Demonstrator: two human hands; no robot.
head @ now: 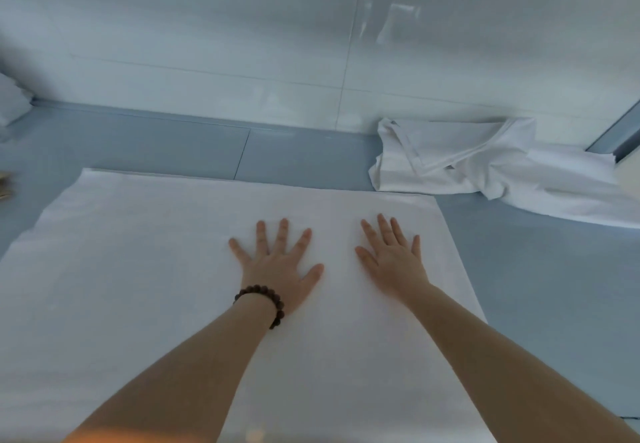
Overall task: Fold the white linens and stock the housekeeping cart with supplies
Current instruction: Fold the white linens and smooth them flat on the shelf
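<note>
Both forearms are reaching up from the lower frame; the left hand (280, 262) and right hand (393, 257) are lying flat, fingers spread, grasping nothing, pressing the white sheet (138, 269) spread across centre frame; smoothing seems under way, a fold likely next; a crumpled linen (485, 162) is waiting at upper right on the grey-blue surface (173, 141) below a glossy tiled wall (207, 44).

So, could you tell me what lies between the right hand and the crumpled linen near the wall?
In the head view, only the flat white sheet under the right hand, then a bare strip of blue-grey surface before the crumpled linen.
</note>
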